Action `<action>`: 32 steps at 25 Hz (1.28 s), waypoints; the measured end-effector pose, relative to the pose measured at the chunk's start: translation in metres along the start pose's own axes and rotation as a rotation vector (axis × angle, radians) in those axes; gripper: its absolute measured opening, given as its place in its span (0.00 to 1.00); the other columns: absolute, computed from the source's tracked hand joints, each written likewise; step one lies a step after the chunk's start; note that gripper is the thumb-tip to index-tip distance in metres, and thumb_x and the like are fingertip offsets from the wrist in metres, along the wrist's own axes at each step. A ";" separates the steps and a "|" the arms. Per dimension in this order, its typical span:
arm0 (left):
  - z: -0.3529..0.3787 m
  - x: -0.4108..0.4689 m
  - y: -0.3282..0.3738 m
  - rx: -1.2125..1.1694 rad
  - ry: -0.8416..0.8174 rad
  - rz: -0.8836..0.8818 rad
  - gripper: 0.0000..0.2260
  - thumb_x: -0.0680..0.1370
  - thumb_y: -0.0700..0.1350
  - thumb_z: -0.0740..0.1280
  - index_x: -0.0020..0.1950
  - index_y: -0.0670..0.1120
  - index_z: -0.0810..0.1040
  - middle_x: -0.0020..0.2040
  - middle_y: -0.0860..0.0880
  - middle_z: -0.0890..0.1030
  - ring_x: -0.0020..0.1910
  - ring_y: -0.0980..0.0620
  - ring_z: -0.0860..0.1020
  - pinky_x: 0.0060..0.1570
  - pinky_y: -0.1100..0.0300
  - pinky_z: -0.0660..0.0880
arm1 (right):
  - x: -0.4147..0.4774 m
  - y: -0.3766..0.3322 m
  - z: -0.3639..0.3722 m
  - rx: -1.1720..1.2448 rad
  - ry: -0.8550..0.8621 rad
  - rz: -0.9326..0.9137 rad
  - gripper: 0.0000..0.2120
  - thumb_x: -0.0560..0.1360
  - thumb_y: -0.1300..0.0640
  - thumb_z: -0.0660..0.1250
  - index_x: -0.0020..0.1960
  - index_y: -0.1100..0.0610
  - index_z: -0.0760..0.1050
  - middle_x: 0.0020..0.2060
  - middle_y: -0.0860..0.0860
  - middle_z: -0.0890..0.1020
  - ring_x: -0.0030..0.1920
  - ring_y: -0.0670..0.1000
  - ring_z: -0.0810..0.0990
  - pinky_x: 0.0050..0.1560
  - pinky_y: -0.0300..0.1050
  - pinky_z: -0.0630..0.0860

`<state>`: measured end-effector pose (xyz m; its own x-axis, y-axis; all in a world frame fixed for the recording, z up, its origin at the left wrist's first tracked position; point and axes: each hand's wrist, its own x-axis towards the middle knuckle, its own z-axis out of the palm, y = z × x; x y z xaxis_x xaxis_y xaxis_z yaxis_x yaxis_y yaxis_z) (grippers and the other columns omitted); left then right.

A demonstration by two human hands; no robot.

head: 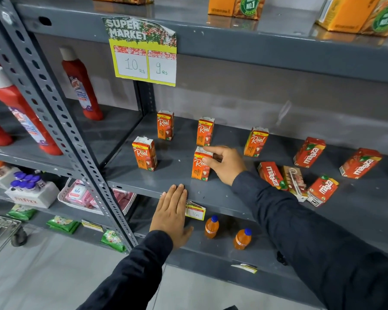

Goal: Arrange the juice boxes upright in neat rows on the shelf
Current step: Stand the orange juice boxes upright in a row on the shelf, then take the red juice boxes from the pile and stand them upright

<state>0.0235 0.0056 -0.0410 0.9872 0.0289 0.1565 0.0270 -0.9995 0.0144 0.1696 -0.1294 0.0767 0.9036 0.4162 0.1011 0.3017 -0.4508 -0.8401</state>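
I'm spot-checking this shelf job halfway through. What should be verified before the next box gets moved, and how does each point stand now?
1. Right hand holds the front Real box: ok, fingers wrap its top right.
2. That box upright: ok.
3. It lines up with the rear Real box: ok, roughly.
4. Left hand free: not ok, it rests flat on the shelf edge.
5. Maaza boxes upright: not ok, all five lie flat or tilted on the right.
6. Third Real box has a front partner: not ok, that spot is bare.
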 end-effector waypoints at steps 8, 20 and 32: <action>-0.002 -0.001 0.002 0.006 -0.011 -0.016 0.47 0.62 0.60 0.70 0.72 0.38 0.57 0.74 0.40 0.62 0.73 0.41 0.56 0.70 0.46 0.50 | 0.001 0.016 -0.063 0.097 0.265 0.054 0.15 0.71 0.51 0.71 0.58 0.50 0.78 0.51 0.48 0.81 0.51 0.49 0.80 0.56 0.47 0.76; -0.001 0.004 0.009 -0.001 0.025 -0.059 0.44 0.61 0.57 0.73 0.69 0.35 0.64 0.71 0.39 0.66 0.71 0.39 0.60 0.70 0.45 0.54 | -0.021 0.100 -0.174 -0.285 0.118 0.466 0.23 0.72 0.52 0.70 0.65 0.58 0.72 0.61 0.57 0.79 0.51 0.55 0.80 0.47 0.43 0.75; -0.008 0.008 0.018 0.027 -0.037 -0.140 0.45 0.63 0.59 0.71 0.72 0.37 0.60 0.74 0.41 0.61 0.74 0.41 0.55 0.71 0.46 0.54 | -0.014 0.119 -0.201 -0.654 0.020 0.441 0.22 0.74 0.50 0.67 0.66 0.55 0.72 0.63 0.56 0.79 0.60 0.59 0.77 0.61 0.52 0.74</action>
<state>0.0309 -0.0119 -0.0320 0.9786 0.1684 0.1182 0.1687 -0.9856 0.0070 0.2542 -0.3474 0.0822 0.9850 0.0795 -0.1533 0.0263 -0.9465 -0.3216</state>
